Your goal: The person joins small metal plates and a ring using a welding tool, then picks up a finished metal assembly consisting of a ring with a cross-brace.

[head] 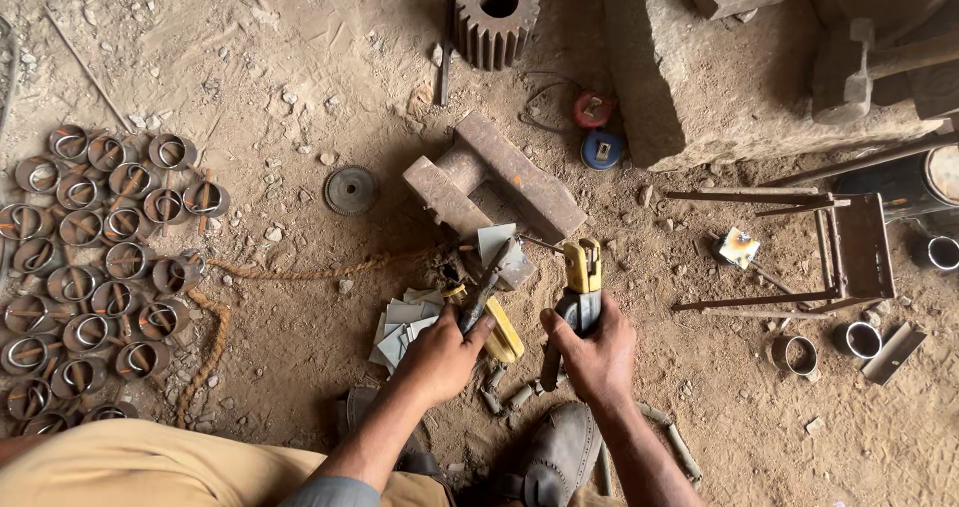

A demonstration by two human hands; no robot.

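Note:
My left hand (440, 355) grips the handles of a pair of pliers (486, 289), whose jaws clamp a small grey metal plate (502, 250) held over the dirt floor. My right hand (596, 352) is closed around the handle of a yellow and grey electrode holder (582, 272), its head pointing up toward the clamped plate. A yellow handled tool (502, 329) lies between my hands. A pile of cut grey metal pieces (404, 325) lies just left of my left hand. A rusty steel beam section (494, 179) sits right behind the plate.
Several rusty rings with welded crossbars (95, 272) are laid out at the left. A large gear (495, 12) lies at the top, two tape measures (597, 132) beside a stone block (729, 77). A metal frame stand (839, 247), pipe pieces (796, 354) and my shoe (554, 457) are nearby.

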